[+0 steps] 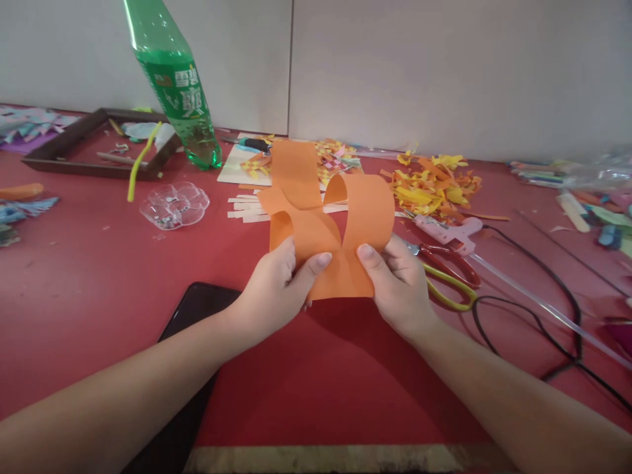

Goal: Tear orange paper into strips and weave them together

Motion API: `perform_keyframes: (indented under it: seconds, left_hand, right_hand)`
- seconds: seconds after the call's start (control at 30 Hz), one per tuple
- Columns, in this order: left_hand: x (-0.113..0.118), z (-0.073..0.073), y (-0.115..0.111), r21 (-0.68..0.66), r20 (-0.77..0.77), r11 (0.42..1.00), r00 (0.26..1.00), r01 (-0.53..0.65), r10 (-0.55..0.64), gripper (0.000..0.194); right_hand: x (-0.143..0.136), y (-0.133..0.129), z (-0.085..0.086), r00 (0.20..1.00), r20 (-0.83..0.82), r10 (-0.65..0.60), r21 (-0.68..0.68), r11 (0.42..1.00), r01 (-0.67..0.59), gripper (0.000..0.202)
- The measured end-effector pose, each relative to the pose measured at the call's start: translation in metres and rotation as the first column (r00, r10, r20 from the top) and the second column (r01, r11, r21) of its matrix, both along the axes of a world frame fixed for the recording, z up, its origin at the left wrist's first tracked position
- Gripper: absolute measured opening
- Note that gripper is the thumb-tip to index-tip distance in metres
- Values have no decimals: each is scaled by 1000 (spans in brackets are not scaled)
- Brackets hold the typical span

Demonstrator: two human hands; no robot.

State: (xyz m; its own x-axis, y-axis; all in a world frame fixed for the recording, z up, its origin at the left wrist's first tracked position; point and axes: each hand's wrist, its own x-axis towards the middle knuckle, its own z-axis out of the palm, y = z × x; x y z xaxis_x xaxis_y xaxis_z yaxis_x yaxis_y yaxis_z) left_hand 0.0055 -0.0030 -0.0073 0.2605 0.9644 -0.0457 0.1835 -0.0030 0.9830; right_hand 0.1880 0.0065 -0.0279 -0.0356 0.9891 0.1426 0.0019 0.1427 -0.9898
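Observation:
Between both hands I hold a piece of orange paper (368, 214), cut into wide strips that curl up and over in loops. My left hand (286, 276) grips its left side, thumb on top and fingers beneath. My right hand (397, 276) pinches the right side in the same manner, thumb pressed near the base of a loop. One flat strip stands up at the far side of the paper. The paper is above the red table and hides part of what lies behind it. Fingers under the paper are mostly hidden.
Right of my hands lie scissors (451, 286) with red and yellow handles and a pink glue gun (449, 230) with a black cord. A green bottle (182, 99), a dark frame (89, 168), a clear dish (175, 205), a black phone (197, 309) and paper scraps (429, 187) surround the workspace.

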Motion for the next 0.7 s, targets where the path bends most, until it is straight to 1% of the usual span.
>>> perform_keyframes:
  seconds: [0.1, 0.17, 0.23, 0.33, 0.4, 0.47, 0.53, 0.6, 0.7]
  left_hand:
    - [1, 1, 0, -27, 33, 999, 999, -18, 19, 29]
    - [1, 2, 1, -39, 57, 998, 997, -54, 56, 29]
    - [0, 3, 3, -43, 80, 995, 992, -94, 97, 30]
    - [0, 5, 4, -50, 123, 990, 982, -135, 140, 29]
    - [0, 5, 3, -40, 164, 984, 970, -175, 180, 29]
    - [0, 5, 3, -12, 220, 974, 950, -226, 223, 30]
    - [0, 4, 2, 14, 283, 968, 929, -252, 238, 30]
    - [0, 3, 1, 14, 324, 974, 923, -225, 208, 28]
    - [0, 2, 0, -8, 294, 993, 949, -119, 116, 27]
  right_hand:
    - [-1, 2, -1, 998, -62, -12, -11, 1000, 11, 21]
    - [-1, 5, -2, 993, -115, -36, -5, 999, 36, 20]
    - [0, 8, -4, 989, -129, -68, -1, 998, 69, 19]
    - [2, 7, -5, 991, -102, -87, -40, 996, 83, 18]
    - [4, 4, -6, 995, -82, -58, -70, 996, 52, 18]
    - [7, 0, -6, 999, -41, -10, -70, 998, 7, 27]
    - [8, -1, -6, 1000, 27, 11, -23, 1000, -11, 38]
    - [8, 2, -5, 992, 119, -37, 24, 999, 34, 39]
    - [7, 8, -4, 963, 216, -161, 54, 987, 153, 28]
